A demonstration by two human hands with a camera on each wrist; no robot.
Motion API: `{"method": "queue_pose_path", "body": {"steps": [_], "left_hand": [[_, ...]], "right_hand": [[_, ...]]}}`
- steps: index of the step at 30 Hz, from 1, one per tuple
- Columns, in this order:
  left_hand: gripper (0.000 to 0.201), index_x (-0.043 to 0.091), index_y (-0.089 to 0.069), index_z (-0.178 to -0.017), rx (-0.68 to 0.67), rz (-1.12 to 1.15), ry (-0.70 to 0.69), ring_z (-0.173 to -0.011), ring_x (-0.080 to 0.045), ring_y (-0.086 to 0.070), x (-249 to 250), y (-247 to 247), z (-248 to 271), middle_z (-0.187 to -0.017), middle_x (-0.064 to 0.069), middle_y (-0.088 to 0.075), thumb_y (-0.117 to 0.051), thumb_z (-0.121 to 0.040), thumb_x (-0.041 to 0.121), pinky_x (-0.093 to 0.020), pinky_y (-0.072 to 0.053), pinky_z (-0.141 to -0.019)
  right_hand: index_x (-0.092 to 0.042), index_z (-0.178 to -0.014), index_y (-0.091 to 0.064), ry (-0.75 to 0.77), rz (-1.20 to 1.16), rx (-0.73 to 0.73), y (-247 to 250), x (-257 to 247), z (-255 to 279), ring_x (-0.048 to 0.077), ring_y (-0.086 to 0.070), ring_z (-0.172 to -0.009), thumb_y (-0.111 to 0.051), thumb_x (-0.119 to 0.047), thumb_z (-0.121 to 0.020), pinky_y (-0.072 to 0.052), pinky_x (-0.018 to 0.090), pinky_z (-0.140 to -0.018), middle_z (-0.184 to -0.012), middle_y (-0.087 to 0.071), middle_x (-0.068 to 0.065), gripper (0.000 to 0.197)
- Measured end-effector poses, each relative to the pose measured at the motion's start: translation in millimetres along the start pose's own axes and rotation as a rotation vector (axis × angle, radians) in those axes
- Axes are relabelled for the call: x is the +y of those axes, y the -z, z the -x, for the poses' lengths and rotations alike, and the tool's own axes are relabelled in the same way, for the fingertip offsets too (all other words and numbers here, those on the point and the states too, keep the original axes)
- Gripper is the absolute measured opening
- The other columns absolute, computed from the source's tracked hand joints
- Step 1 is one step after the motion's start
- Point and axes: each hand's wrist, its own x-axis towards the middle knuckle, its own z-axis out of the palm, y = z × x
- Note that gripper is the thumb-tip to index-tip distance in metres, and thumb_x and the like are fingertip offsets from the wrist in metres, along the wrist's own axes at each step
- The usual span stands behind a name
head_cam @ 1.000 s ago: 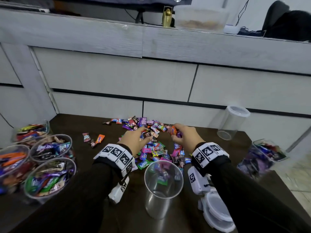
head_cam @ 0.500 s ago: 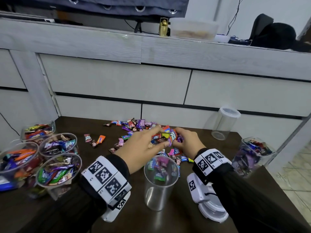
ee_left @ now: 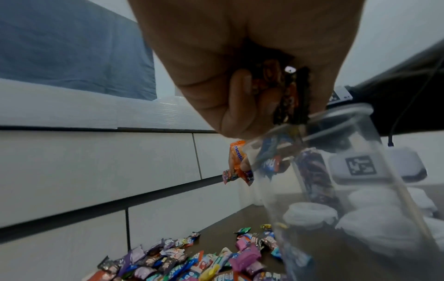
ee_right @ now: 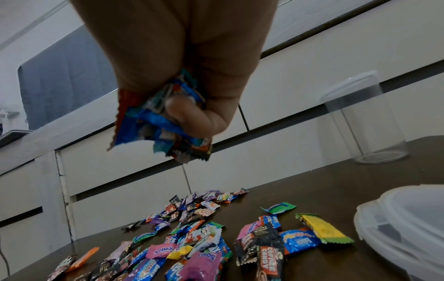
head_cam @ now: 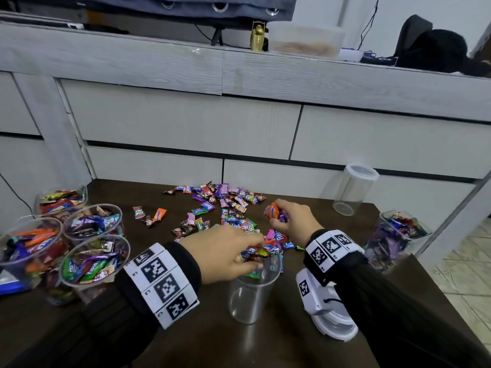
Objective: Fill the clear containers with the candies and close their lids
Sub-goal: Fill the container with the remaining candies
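An open clear container (head_cam: 249, 296) stands near the table's front, seen close up in the left wrist view (ee_left: 336, 190). My left hand (head_cam: 249, 254) hovers right over its mouth, gripping a bunch of wrapped candies (ee_left: 286, 91). My right hand (head_cam: 279, 215) is farther back above the candy pile (head_cam: 225, 208), clutching a handful of candies (ee_right: 158, 121). Loose candies (ee_right: 204, 237) are scattered over the dark table (head_cam: 212, 346). A stack of white lids (head_cam: 336, 325) lies under my right wrist.
Several filled, lidless containers (head_cam: 93, 261) crowd the table's left side. Another filled one (head_cam: 396, 235) stands at the right edge. A lidded clear container (head_cam: 353, 192) with nothing visible inside sits at the back right. Grey drawer fronts (head_cam: 186, 123) rise behind the table.
My left hand lifted a bunch of candies from the pile and drew it back over the open container. My right hand closed on candies and rose slightly above the pile.
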Motion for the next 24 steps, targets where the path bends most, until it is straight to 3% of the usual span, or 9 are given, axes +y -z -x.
{"method": "queue_pose_path", "body": {"steps": [2,5,8,10,14,17,19,21,24], "left_hand": [[0.047,0.035,-0.039,-0.137,-0.01,-0.151,-0.011,-0.106,-0.024,-0.059,1,0,-4,-0.115,-0.002,-0.064,-0.044,-0.095,0.055,-0.036,-0.046,-0.077],[0.048,0.036,-0.041,-0.136,-0.026,-0.336,-0.024,-0.098,-0.028,-0.061,5,0,-11,-0.105,-0.005,-0.065,-0.043,-0.093,0.058,-0.032,-0.036,-0.064],[0.048,0.032,-0.049,-0.13,-0.068,-0.427,-0.012,-0.082,-0.026,-0.058,12,3,-16,-0.09,-0.005,-0.062,-0.045,-0.091,0.06,-0.031,-0.028,-0.058],[0.055,0.031,-0.051,-0.131,-0.056,-0.446,0.004,-0.075,-0.024,-0.053,14,4,-18,-0.085,-0.002,-0.059,-0.045,-0.088,0.065,-0.031,-0.03,-0.058],[0.06,0.03,-0.055,-0.127,-0.003,-0.437,0.009,-0.089,-0.026,-0.061,13,4,-19,-0.09,-0.001,-0.061,-0.05,-0.082,0.069,-0.031,-0.031,-0.06],[0.06,0.03,-0.056,-0.124,-0.009,-0.413,0.016,-0.088,-0.025,-0.06,14,6,-21,-0.095,-0.003,-0.064,-0.05,-0.081,0.071,-0.03,-0.031,-0.06],[0.057,0.027,-0.058,-0.117,-0.008,-0.404,0.028,-0.078,-0.024,-0.053,17,9,-23,-0.08,0.0,-0.055,-0.048,-0.082,0.071,-0.028,-0.025,-0.054],[0.052,0.025,-0.058,-0.112,-0.01,-0.385,0.029,-0.077,-0.023,-0.052,20,12,-27,-0.07,0.002,-0.043,-0.045,-0.086,0.068,-0.028,-0.02,-0.049],[0.047,0.024,-0.053,-0.119,-0.013,-0.324,0.003,-0.091,-0.027,-0.059,20,7,-32,-0.094,-0.004,-0.06,-0.045,-0.091,0.06,-0.03,-0.03,-0.056]], "right_hand": [[-0.026,-0.086,-0.046,0.006,0.006,-0.001,0,-1,0,0.009,-0.049,-0.068,-0.06,-0.019,-0.087,-0.031,0.006,-0.051,-0.076,-0.053,-0.007,0.015],[-0.028,-0.086,-0.048,0.019,-0.016,0.0,2,-1,-1,0.0,-0.048,-0.064,-0.059,-0.018,-0.087,-0.037,0.004,-0.054,-0.07,-0.052,-0.014,0.015],[-0.03,-0.084,-0.048,0.02,-0.023,-0.003,3,-1,-2,-0.003,-0.048,-0.064,-0.059,-0.018,-0.087,-0.037,0.002,-0.056,-0.069,-0.05,-0.017,0.017],[-0.032,-0.084,-0.047,0.016,-0.018,-0.011,3,1,-2,-0.003,-0.049,-0.064,-0.06,-0.019,-0.087,-0.038,0.003,-0.053,-0.07,-0.05,-0.017,0.018],[-0.034,-0.083,-0.045,0.013,0.001,-0.022,2,2,-2,-0.004,-0.049,-0.065,-0.06,-0.022,-0.088,-0.032,0.006,-0.053,-0.071,-0.05,-0.017,0.02],[-0.036,-0.077,-0.043,0.019,0.015,-0.027,2,2,-3,-0.004,-0.048,-0.064,-0.06,-0.021,-0.088,-0.033,0.007,-0.051,-0.069,-0.05,-0.017,0.024],[-0.038,-0.072,-0.042,0.024,0.016,-0.016,3,2,-3,-0.002,-0.048,-0.063,-0.061,-0.02,-0.087,-0.036,0.005,-0.053,-0.068,-0.05,-0.017,0.03],[-0.035,-0.077,-0.045,0.021,0.031,-0.011,4,2,-5,0.005,-0.05,-0.065,-0.06,-0.02,-0.086,-0.034,0.007,-0.054,-0.069,-0.052,-0.014,0.023],[-0.029,-0.088,-0.049,0.018,0.025,0.001,6,2,-7,0.011,-0.053,-0.071,-0.06,-0.021,-0.087,-0.035,0.011,-0.057,-0.076,-0.056,-0.007,0.014]]}}
